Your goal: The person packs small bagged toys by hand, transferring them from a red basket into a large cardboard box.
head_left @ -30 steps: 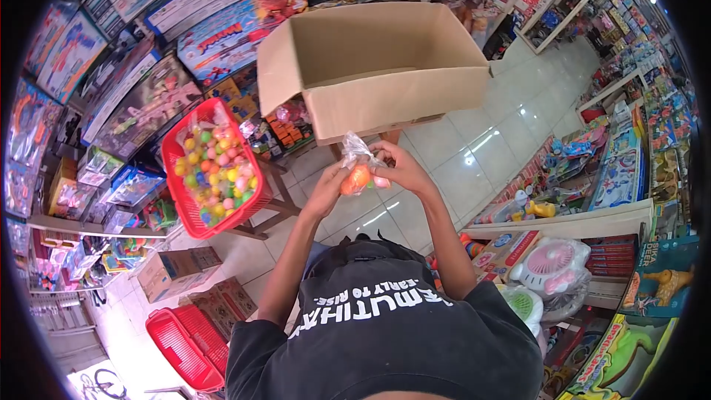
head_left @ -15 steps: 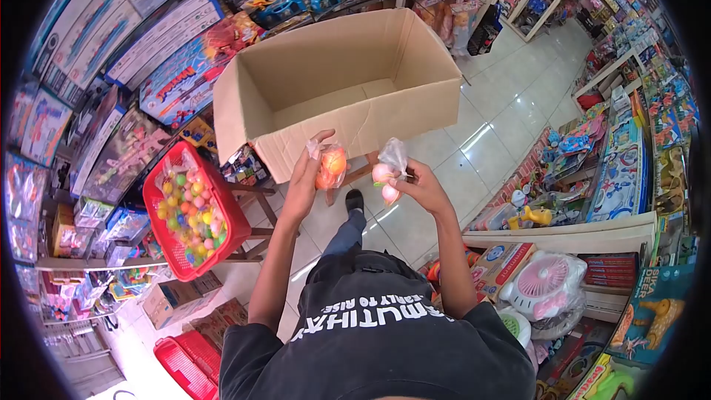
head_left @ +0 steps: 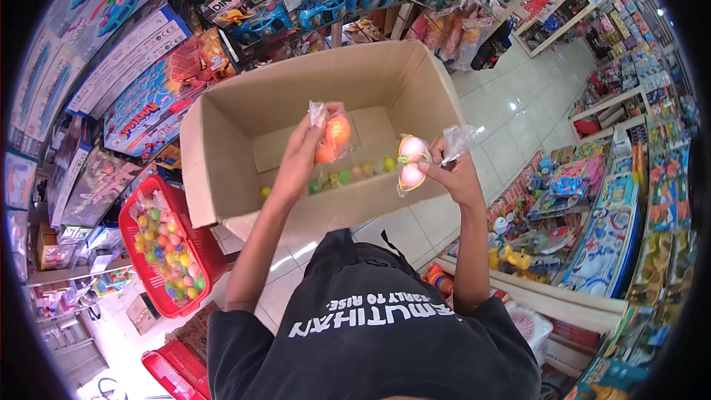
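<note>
– How do the hands stand in the head view?

– The left hand [head_left: 298, 154] grips a crinkled clear bag of round orange balls [head_left: 338, 131], over the middle of the cardboard box [head_left: 289, 100]. The right hand [head_left: 461, 176] pinches clear plastic with pink-and-white balls [head_left: 412, 148], by the box's right edge

– And around them?

– Small coloured balls [head_left: 359, 173] lie inside along the box's near edge; a red plastic basket [head_left: 210, 252] holding more stands off its left near corner. Shiny pale floor tiles [head_left: 485, 96] and a toy-laden shelf [head_left: 563, 296] lie rightward
</note>
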`<state>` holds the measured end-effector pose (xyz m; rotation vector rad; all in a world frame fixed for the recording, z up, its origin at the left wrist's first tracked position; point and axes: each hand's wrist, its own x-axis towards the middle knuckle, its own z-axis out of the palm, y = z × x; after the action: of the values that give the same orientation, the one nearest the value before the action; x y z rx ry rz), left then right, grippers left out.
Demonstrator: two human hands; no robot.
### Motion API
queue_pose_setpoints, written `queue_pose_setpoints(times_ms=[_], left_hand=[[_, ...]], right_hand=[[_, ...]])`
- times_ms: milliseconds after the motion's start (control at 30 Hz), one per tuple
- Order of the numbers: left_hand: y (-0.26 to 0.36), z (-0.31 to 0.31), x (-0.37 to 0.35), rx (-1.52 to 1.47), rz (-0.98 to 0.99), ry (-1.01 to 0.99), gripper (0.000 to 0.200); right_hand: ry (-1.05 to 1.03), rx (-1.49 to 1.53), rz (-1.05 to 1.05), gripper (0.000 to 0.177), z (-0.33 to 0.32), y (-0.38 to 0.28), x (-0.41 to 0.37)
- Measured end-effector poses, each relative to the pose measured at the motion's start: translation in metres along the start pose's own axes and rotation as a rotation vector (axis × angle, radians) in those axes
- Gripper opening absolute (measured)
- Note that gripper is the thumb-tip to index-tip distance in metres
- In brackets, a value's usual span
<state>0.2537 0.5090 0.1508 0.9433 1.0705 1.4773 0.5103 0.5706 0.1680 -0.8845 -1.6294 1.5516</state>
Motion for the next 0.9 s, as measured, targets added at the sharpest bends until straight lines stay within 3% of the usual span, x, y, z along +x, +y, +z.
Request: queue_pose_setpoints(times_ms=[133, 200, 267, 400, 467, 567, 667, 767, 833, 867, 900], left_hand=[[0.007, -0.012, 0.024, -0.054, -0.160, 0.052, 0.041], [-0.001, -0.019, 0.034, -0.107, -0.195, 0.087, 0.041], [-0.008, -0.021, 0.042, -0.095, -0.230, 0.113, 0.040], [-0.025, -0.021, 0.057, -0.077, -0.354, 0.143, 0.041], [-0.041, -0.019, 0.064, -0.144, -0.404, 0.156, 0.041], [-0.065, -0.014, 0.079, -0.159, -0.498, 0.162, 0.040], [-0.100, -0.012, 0.090, -0.271, -0.607, 0.156, 0.039], [-0.143, -0.011, 0.096, -0.192, -0.728, 0.053, 0.038], [-0.167, -0.013, 0.099, -0.143, -0.828, -0.073, 0.037], [-0.178, -0.013, 0.098, -0.143, -0.828, -0.065, 0.037], [-0.188, -0.010, 0.098, -0.094, -0.847, -0.073, 0.036]], right_hand=[[-0.019, -0.127, 0.111, 0.021, -0.015, 0.007, 0.039], [-0.059, -0.195, 0.148, 0.032, -0.024, 0.025, 0.056], [-0.165, -0.488, 0.084, 0.036, -0.034, 0.034, 0.074], [-0.394, -0.686, 0.220, 0.033, -0.041, 0.048, 0.115], [-0.642, -0.979, 0.091, 0.025, -0.042, 0.076, 0.140], [-0.812, -1.143, 0.093, 0.023, -0.030, 0.097, 0.172], [-0.879, -1.383, 0.029, 0.020, -0.013, 0.143, 0.189], [-0.904, -1.576, -0.041, 0.012, -0.011, 0.161, 0.193], [-1.085, -1.566, 0.238, 0.013, -0.005, 0.144, 0.198], [-1.091, -1.563, 0.232, 0.013, -0.003, 0.146, 0.201], [-1.146, -1.545, 0.413, 0.016, -0.004, 0.151, 0.203]])
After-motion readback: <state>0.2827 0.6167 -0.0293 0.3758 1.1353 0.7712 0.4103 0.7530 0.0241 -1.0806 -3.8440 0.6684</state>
